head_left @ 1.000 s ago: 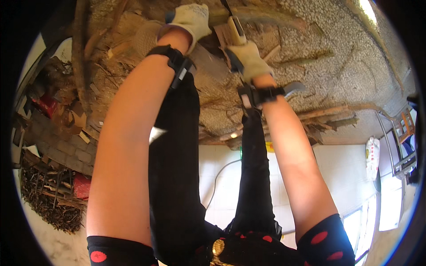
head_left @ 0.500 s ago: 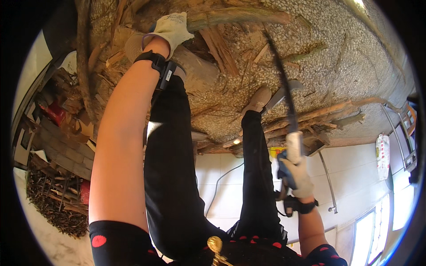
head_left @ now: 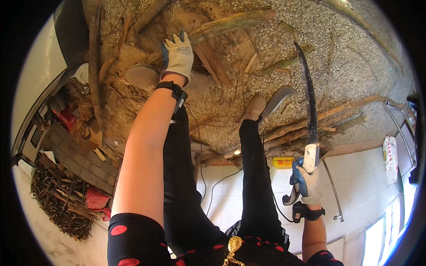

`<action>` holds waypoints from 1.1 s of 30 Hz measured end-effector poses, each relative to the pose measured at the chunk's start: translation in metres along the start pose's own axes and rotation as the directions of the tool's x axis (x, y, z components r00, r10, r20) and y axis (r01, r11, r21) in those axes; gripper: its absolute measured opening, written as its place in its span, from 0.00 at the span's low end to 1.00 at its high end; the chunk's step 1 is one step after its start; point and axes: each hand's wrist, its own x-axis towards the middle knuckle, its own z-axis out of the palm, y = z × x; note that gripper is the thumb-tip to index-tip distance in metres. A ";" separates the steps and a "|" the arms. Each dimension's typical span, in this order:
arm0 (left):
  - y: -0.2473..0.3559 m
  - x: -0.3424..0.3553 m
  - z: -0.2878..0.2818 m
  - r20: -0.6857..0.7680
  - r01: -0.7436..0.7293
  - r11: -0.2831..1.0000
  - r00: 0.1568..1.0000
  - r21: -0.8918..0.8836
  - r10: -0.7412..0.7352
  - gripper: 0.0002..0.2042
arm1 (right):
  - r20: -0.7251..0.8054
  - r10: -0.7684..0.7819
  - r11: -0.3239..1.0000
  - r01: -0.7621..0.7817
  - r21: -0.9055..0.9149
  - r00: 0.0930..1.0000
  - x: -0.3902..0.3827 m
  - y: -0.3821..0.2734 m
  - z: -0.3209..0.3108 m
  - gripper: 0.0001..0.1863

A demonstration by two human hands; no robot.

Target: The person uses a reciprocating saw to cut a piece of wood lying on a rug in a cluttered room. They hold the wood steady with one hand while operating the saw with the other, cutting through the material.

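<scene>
My right hand (head_left: 306,179), in a white and blue work glove, is closed round the pale handle of a curved pruning saw (head_left: 309,93). The dark blade points up and away, apart from any wood. My left hand (head_left: 178,55), gloved alike, is closed on a long branch (head_left: 230,24) that slants up to the right. Its fingertips are partly hidden. Beside that hand my left shoe (head_left: 142,75) is partly seen, and a thick log (head_left: 199,86) lies close by. A wide hooked blade (head_left: 277,103) rests beside my right shoe (head_left: 255,108).
Split wood (head_left: 213,64) and bark litter the pebbled ground. Long poles (head_left: 328,117) lie to the right, before a white tiled surface (head_left: 355,177). A yellow packet (head_left: 283,162) and dark cables are near my legs. Twigs (head_left: 57,204) are heaped at the left.
My left hand has come nearer and turned, with the branch shifting slightly left. The saw has swung right and its blade tip has dropped a little. The whole view has shifted somewhat.
</scene>
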 end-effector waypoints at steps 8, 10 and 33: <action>-0.026 0.016 -0.040 0.268 0.005 0.994 0.963 -0.109 0.025 0.42 | -0.134 0.000 0.998 -0.009 -0.069 0.991 -0.029 -0.015 -0.043 0.10; -0.022 0.018 -0.032 0.349 0.043 0.975 0.936 -0.219 0.037 0.44 | -0.184 0.023 0.996 -0.038 -0.077 0.983 -0.030 -0.016 -0.044 0.11; -0.045 -0.015 -0.036 0.093 0.060 0.886 0.996 -0.460 -0.019 0.47 | -0.044 -0.028 0.949 0.013 -0.315 0.999 -0.014 -0.002 -0.017 0.11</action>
